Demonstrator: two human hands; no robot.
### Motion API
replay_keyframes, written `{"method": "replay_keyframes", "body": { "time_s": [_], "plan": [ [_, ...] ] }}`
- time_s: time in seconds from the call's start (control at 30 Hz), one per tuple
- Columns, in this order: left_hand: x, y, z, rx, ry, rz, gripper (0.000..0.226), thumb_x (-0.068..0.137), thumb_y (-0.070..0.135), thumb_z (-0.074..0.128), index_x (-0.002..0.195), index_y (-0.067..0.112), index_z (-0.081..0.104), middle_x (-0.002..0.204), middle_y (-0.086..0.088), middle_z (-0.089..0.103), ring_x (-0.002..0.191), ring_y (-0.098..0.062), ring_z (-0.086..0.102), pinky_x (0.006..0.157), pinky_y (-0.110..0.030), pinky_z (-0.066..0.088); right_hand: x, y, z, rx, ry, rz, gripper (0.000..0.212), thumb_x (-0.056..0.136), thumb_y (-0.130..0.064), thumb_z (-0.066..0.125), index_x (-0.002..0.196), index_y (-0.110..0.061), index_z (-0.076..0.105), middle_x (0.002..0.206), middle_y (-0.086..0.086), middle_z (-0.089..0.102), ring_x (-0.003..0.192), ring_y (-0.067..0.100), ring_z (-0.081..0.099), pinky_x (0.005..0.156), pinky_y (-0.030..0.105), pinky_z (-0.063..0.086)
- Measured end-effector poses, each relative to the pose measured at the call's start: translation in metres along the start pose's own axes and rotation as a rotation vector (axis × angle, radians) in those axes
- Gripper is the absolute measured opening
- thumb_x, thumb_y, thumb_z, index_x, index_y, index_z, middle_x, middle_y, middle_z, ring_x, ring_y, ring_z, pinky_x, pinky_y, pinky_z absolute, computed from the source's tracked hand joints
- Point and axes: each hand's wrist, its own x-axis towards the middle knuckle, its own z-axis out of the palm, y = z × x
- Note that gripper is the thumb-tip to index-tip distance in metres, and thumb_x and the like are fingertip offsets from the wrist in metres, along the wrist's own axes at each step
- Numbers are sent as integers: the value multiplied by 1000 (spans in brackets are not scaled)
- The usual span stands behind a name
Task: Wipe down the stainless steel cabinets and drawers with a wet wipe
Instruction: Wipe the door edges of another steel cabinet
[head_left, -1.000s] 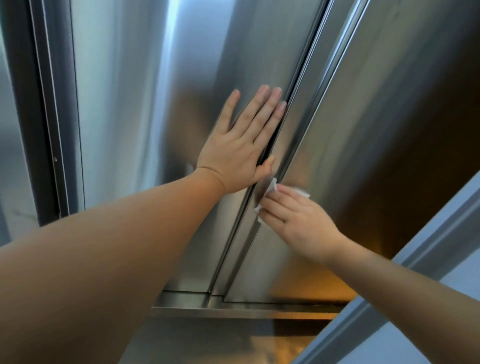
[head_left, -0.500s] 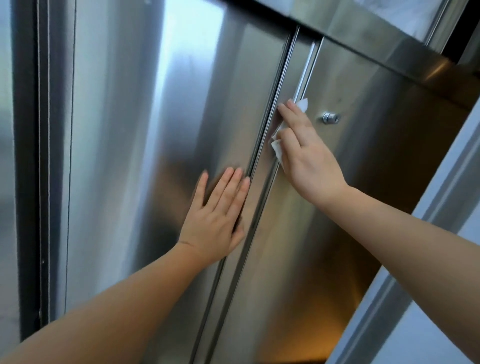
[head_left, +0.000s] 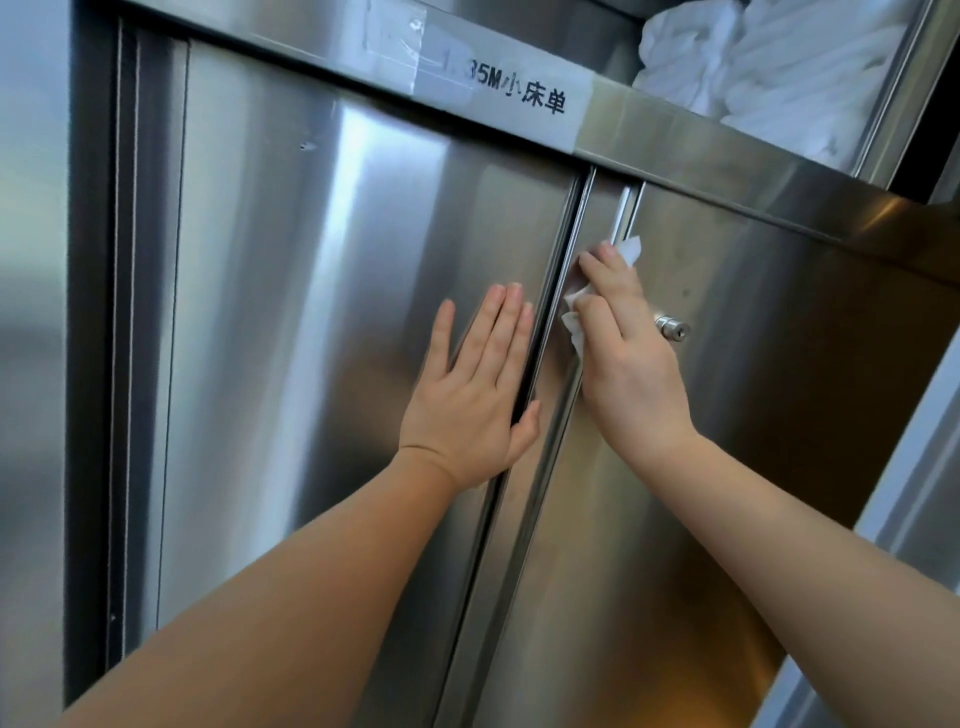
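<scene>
Along the seam where the two cabinet doors meet, I press the wet wipe (head_left: 574, 319) against the raised edge strip (head_left: 597, 270) of the right door (head_left: 779, 389). My right hand (head_left: 631, 364) has its fingers curled over the wipe, pinning it to the metal; a white corner pokes out above my fingertips and another fold shows by my thumb. My left hand (head_left: 478, 395) lies flat on the left door (head_left: 322, 312), fingers straight and close together, bracing that door. The wipe sits near the top of the strip, just left of the small round lock (head_left: 672, 328). I judge the job far from finished: I am only working this one edge, and the broad door faces, the header rail with its taped label (head_left: 498, 98) and the frame remain. Nothing shows which panels are already clean. Above, white linen (head_left: 769, 67) fills the open shelf.
</scene>
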Motion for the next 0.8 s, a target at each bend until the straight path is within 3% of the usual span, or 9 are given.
{"method": "replay_keyframes", "body": {
  "time_s": [0.1, 0.13, 0.23, 0.3, 0.47, 0.53, 0.67, 0.8],
  "plan": [
    [-1, 0, 0, -13, 8, 3, 78, 92, 43, 34, 154, -1, 15, 162, -19, 12, 152, -28, 7, 121, -57, 4, -3, -5, -3, 67, 52, -6, 29, 96, 2, 50, 122, 8, 60, 148, 19, 42, 142, 31, 32, 119, 42, 26],
    [0, 1, 0, -17, 0, 3, 78, 92, 43, 34, 154, -1, 14, 162, -18, 11, 152, -28, 7, 121, -56, 3, -3, -8, -5, 110, 91, 2, 21, 96, 0, 53, 112, 7, 64, 145, 19, 47, 141, 31, 36, 118, 41, 29],
    [1, 1, -4, -36, -61, -17, 80, 92, 45, 34, 154, 1, 11, 162, -16, 5, 152, -26, 4, 121, -56, 3, -1, -19, -15, 241, 197, 40, 10, 92, 0, 59, 94, 4, 67, 134, 18, 57, 133, 28, 47, 111, 15, 29],
    [2, 3, -12, -51, -135, -34, 81, 92, 48, 33, 154, 2, 11, 162, -14, 2, 152, -25, 1, 121, -56, 3, -1, -26, -22, 315, 218, 84, 11, 91, 2, 60, 93, 3, 70, 132, 18, 59, 128, 28, 51, 106, 10, 28],
    [2, -9, -56, -267, -252, -25, 68, 99, 40, 33, 156, 7, 15, 164, -11, 9, 152, -20, 0, 122, -52, 5, 8, -61, -32, 559, 161, 196, 16, 93, -3, 60, 100, -6, 74, 135, 10, 57, 129, 22, 50, 108, 17, 32],
    [-8, -23, -82, -352, -223, -108, 67, 98, 36, 35, 155, 5, 20, 163, -12, 17, 152, -20, 7, 122, -48, 10, 18, -78, -29, 597, 187, 160, 15, 93, -6, 61, 100, -9, 74, 133, 9, 58, 127, 22, 52, 107, 20, 35],
    [-29, -68, -136, -308, -96, -355, 68, 92, 33, 37, 149, -4, 29, 155, -21, 31, 146, -32, 24, 120, -50, 18, 46, -119, -8, 660, 190, 41, 15, 91, -6, 63, 100, -7, 75, 132, 13, 59, 126, 27, 53, 108, 31, 37],
    [-30, -107, -170, -155, -48, -424, 66, 90, 29, 39, 145, -7, 33, 150, -26, 35, 141, -39, 31, 115, -56, 28, 80, -174, 21, 688, 102, -103, 15, 92, -4, 61, 101, -3, 73, 132, 14, 58, 129, 28, 51, 108, 27, 34]
  ]
}}
